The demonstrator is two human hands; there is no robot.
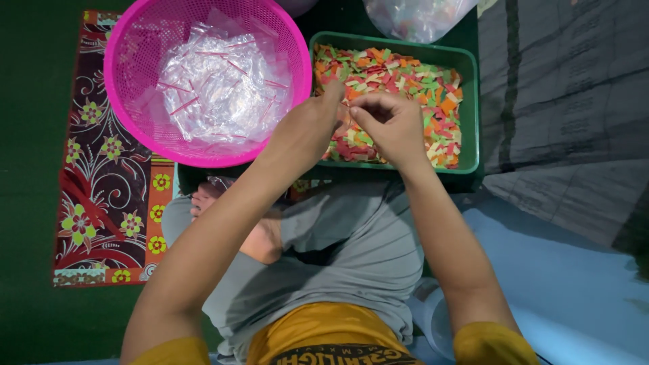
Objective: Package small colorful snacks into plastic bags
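We have both hands over the near-left part of the green tray (469,101) of coloured chips (399,81). Left hand (307,128) and right hand (392,125) are pinched together at the fingertips; can't tell what's held. We judge the chips light, thin, brittle: pinch edges gently. They lie jumbled, no common axis. Pink basket (128,74) of clear bags (216,88) sits just left of the tray

Glossy pink plastic basket (128,61) holds shiny clear plastic bags (220,84); green plastic tray (468,101).
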